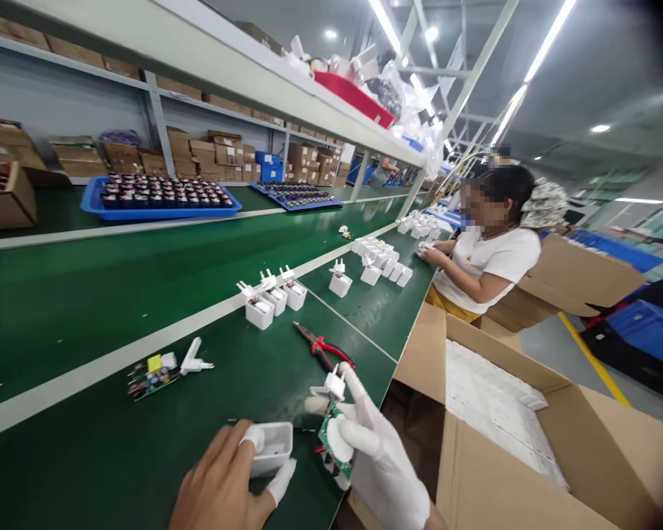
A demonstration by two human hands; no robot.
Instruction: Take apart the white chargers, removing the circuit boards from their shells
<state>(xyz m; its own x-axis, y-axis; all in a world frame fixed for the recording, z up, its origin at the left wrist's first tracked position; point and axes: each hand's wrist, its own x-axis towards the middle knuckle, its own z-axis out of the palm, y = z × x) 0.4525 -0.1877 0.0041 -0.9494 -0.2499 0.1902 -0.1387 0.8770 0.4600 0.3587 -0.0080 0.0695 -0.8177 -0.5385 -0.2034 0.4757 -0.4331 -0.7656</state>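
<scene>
My left hand (pixel 226 475), with white covers on some fingertips, grips a white plastic casing (pixel 279 439) whose hollow faces up. In my gloved right hand (pixel 379 449) is a green circuit board (pixel 329 442) with a white disc on it and a white plug piece (pixel 334 384) at its top end. Board and casing are apart, side by side. Just beyond the right hand lie red-handled pliers (pixel 321 346). Another circuit board (pixel 155 374) with a white plug piece lies to the left. Farther off stand several white casings (pixel 260 313) with plug pieces on top.
A green bench (pixel 88 471) runs away from me. Along its right edge stands an open carton (pixel 502 331) of white parts. A co-worker (pixel 491 250) handles a white part farther along. Blue trays (pixel 160 213) of components sit across the bench, under an overhead shelf (pixel 243 66).
</scene>
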